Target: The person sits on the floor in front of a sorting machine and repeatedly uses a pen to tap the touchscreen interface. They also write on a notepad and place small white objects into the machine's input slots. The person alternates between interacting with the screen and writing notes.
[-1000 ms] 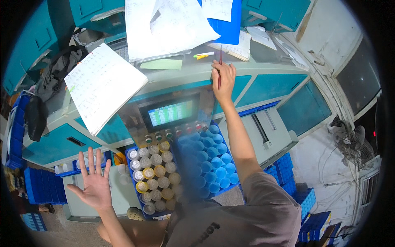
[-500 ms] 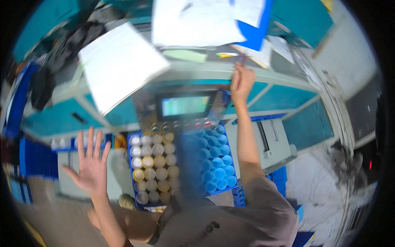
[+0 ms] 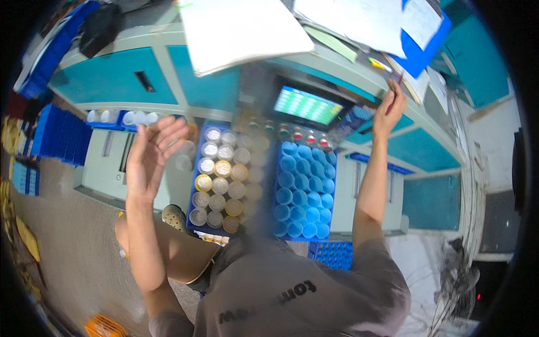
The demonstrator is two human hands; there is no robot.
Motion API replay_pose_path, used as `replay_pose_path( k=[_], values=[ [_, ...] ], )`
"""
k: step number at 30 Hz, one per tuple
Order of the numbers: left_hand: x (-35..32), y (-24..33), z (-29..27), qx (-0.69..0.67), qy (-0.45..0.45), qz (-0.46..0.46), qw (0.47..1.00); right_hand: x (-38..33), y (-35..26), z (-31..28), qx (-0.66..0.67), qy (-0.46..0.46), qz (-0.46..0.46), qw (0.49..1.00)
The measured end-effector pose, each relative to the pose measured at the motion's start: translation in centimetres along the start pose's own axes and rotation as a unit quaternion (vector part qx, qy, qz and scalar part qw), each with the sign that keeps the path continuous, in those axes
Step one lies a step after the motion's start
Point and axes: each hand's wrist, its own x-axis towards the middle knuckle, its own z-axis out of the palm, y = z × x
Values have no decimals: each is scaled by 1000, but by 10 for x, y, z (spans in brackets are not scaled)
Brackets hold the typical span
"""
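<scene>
My left hand (image 3: 150,160) is raised at the left with its fingers stretched out and nothing in it. It hovers beside a blue tray (image 3: 195,185) of round clear-topped containers, some with yellow rims. My right hand (image 3: 391,108) is at the front edge of the desk, closed on a slim dark red pen (image 3: 400,79). A yellow-and-white pen (image 3: 379,65) lies on the desk just beyond its fingers. Between my arms, a second tray holds several light-blue cups (image 3: 301,182), and a lit screen (image 3: 307,105) stands behind it.
A white paper pad (image 3: 241,33) overhangs the desk edge. More sheets and a blue folder (image 3: 429,42) lie at the far right. Small buttons (image 3: 297,136) line the panel below the screen. Blue bins (image 3: 62,135) stand at the left, an orange crate (image 3: 105,326) on the floor.
The view has shifted, so the desk and trays sit differently. My right hand has drawn back slightly from the desk with the dark red pen. My left hand has turned, its fingers leaning right.
</scene>
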Motion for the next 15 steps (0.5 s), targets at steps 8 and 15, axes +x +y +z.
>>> replay_pose_path(
  k=[8, 15],
  values=[
    [-21, -37, -4, 825, -200, 15, 529, -81, -131, -33, 112, -74, -87, 987],
    [-22, -40, -10, 775, -161, -44, 610, -117, -192, -7, 144, -150, -23, 978]
  ],
)
